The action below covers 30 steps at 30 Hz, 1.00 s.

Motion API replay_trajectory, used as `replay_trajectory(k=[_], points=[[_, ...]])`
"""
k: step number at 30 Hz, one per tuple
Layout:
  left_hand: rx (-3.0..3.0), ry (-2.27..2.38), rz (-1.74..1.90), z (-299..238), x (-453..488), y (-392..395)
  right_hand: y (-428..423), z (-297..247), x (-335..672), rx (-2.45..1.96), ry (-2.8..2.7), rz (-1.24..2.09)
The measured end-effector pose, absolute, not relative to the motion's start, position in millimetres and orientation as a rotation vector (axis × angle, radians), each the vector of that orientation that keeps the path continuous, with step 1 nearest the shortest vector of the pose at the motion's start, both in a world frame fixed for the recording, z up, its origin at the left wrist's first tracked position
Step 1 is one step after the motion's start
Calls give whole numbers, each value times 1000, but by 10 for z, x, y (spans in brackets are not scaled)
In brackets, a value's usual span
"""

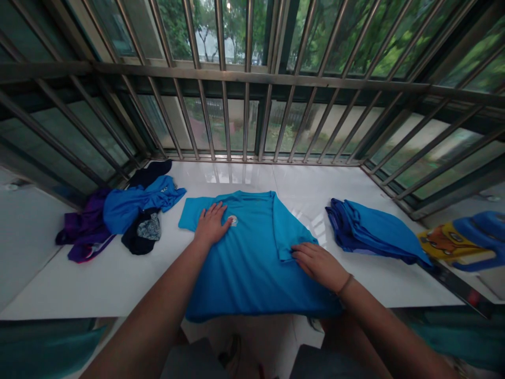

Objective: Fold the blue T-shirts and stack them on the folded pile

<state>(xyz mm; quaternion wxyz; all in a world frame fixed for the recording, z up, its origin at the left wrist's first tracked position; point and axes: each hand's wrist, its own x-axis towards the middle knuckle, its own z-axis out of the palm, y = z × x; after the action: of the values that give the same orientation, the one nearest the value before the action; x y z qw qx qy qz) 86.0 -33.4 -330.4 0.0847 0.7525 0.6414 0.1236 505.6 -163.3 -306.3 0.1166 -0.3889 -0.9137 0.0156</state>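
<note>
A bright blue T-shirt (252,252) lies spread on the white sill (118,284), its hem hanging over the near edge. Its right sleeve is folded in over the body. My left hand (212,223) rests flat on the chest of the shirt beside a small white logo (232,220), fingers stretched out. My right hand (319,263) lies on the folded sleeve edge, fingers together and pressing the cloth down; I cannot see a grip on it.
A heap of unfolded clothes (118,216), blue, purple and black, lies at the left. A stack of folded blue garments (371,231) sits at the right. Beyond it lies a yellow and blue printed item (461,242). Metal window bars (244,79) fence the sill on three sides.
</note>
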Motion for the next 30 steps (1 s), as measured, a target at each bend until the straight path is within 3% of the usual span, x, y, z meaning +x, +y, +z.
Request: replay_trajectory(k=[11, 22, 30], points=[[2251, 1925, 341, -3294, 870, -333, -1650, -2920, 4913, -1191, -2588, 172], [2267, 1931, 345, -3285, 863, -348, -35, -3185, 4155, -1916, -2373, 160], [2240, 1894, 440, -3299, 895, -346, 243, -3330, 3970, -2074, -2305, 209]])
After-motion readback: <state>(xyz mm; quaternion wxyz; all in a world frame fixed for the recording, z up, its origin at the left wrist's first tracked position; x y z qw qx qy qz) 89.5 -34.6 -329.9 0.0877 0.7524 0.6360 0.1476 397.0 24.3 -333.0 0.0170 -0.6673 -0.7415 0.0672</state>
